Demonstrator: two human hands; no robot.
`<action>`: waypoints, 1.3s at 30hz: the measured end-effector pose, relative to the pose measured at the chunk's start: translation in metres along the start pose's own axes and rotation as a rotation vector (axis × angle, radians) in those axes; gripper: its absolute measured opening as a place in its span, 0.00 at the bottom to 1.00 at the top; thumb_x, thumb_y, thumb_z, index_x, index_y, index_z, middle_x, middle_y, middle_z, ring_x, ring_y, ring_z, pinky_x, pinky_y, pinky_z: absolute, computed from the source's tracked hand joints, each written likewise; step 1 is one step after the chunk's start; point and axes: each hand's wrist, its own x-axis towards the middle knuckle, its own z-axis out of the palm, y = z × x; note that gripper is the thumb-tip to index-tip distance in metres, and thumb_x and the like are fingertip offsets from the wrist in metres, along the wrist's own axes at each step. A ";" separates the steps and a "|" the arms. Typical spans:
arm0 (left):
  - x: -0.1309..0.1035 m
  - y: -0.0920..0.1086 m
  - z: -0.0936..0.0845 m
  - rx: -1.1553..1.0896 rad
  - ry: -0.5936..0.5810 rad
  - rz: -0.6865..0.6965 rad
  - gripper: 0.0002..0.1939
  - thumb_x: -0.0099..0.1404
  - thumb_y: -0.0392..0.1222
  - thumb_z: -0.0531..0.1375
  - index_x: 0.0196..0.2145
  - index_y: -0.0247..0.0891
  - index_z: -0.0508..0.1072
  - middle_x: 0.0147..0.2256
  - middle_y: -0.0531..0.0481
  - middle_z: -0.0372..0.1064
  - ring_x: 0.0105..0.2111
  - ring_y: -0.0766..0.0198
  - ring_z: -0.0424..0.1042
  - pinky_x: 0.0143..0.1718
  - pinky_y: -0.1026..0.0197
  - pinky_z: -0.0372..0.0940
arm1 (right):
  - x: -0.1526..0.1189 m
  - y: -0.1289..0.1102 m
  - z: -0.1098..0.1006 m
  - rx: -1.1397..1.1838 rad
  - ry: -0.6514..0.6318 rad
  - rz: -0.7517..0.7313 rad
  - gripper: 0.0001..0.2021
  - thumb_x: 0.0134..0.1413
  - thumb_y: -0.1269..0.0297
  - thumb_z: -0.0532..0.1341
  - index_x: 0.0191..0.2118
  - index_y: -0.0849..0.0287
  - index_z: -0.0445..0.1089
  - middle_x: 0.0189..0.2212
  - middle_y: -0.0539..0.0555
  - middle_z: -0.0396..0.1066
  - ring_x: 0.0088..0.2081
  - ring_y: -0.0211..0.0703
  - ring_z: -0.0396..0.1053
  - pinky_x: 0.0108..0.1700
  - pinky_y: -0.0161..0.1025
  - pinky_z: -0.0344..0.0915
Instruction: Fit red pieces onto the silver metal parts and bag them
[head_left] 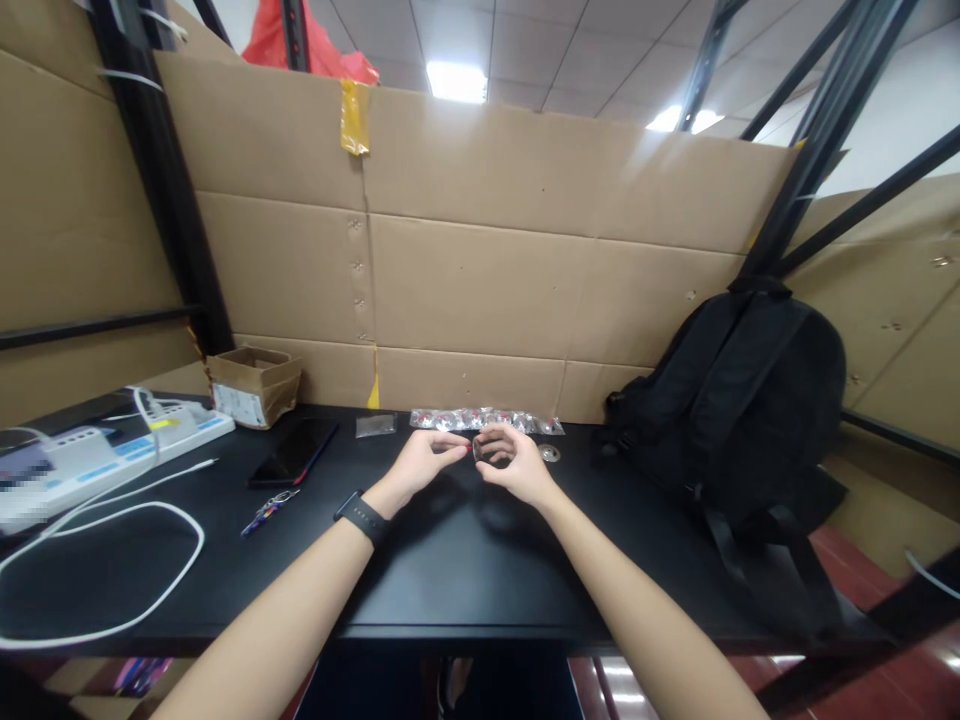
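Both hands are raised over the middle of the black table (442,590), fingertips almost meeting. Thumb and fingers of my left hand (427,462) pinch a small red piece (469,447); a dark watch is on that wrist. My right hand (514,462) holds a small, thin round item (477,450) at its fingertips, too small to name. Behind the hands lies a row of clear packets (487,420) with red and silver contents. A round silver disc (550,453) rests just right of my right hand. A small clear bag (376,426) lies behind my left hand.
A black backpack (757,400) stands at the right. On the left are a phone (294,452), keys (268,512), an open cardboard box (255,385), a white power strip (120,465) and a looped white cable (201,545). Cardboard walls (480,290) and black posts surround the table.
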 end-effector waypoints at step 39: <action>-0.007 0.002 0.021 -0.233 0.050 0.113 0.10 0.60 0.40 0.67 0.37 0.37 0.70 0.36 0.49 0.71 0.41 0.62 0.72 0.48 0.60 0.64 | -0.004 -0.003 0.012 0.151 0.034 -0.043 0.20 0.46 0.67 0.70 0.47 0.55 0.68 0.46 0.55 0.73 0.46 0.48 0.77 0.41 0.38 0.72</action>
